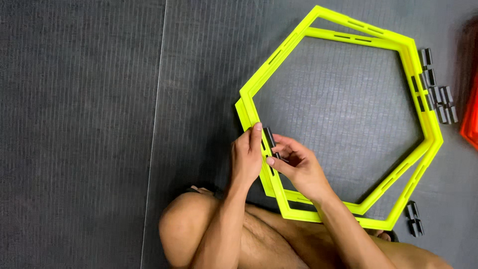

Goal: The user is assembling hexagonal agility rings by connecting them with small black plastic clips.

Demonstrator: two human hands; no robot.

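Two yellow hex rings (427, 130) lie stacked on the grey floor mat (79, 134), filling centre-right of the frame. L hand (247, 158) sits at the rings' left corner, grip closed: thumb and fingers pinching the ring edge, just beside a dark clip (269, 136). R hand (298, 167) is inside the hexagon, lower centre, grip closed w/ fingertips on that same clip, which sits against the rings' left side. Hands nearly touching. More dark clips (438, 94) lie in a loose cluster outside the rings at upper right; two others (414, 219) at lower right, off the ring corner. Red object (470, 119) at right edge, partly cut off. Bare knee (184, 229) at bottom centre.
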